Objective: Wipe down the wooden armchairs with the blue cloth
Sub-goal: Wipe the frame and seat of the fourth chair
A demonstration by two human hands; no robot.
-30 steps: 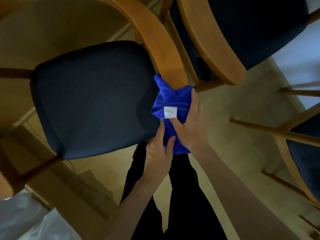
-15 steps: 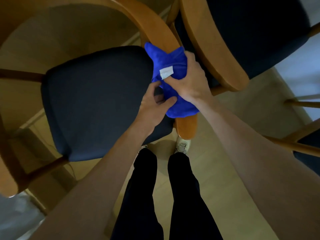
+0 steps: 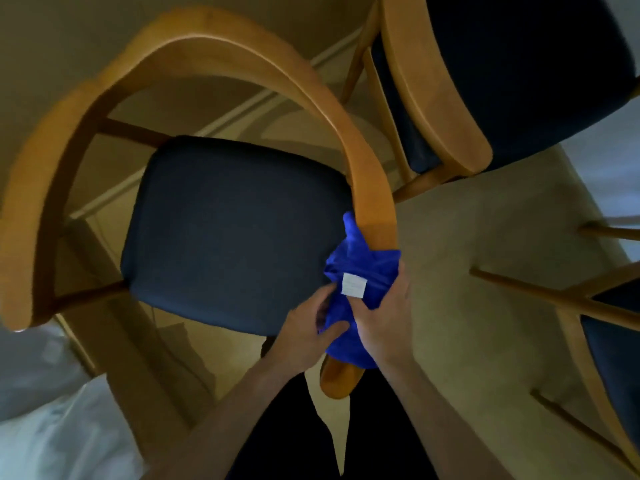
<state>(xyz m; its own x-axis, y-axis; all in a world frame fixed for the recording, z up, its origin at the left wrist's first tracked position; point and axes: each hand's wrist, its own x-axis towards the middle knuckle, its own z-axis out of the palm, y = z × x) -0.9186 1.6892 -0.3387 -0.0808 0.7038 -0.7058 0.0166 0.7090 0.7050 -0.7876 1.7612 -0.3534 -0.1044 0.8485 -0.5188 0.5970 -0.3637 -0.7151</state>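
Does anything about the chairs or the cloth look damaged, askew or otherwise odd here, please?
Nothing stands out. The blue cloth is bunched round the near end of the armchair's wooden armrest, gripped by both the left hand and right hand. Its white tag faces up. The dark seat cushion looks intact.

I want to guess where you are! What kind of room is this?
Probably a dining or meeting room, though no table shows. Several matching wooden armchairs with dark blue seat cushions stand close together on a pale floor, with a skirting board behind.
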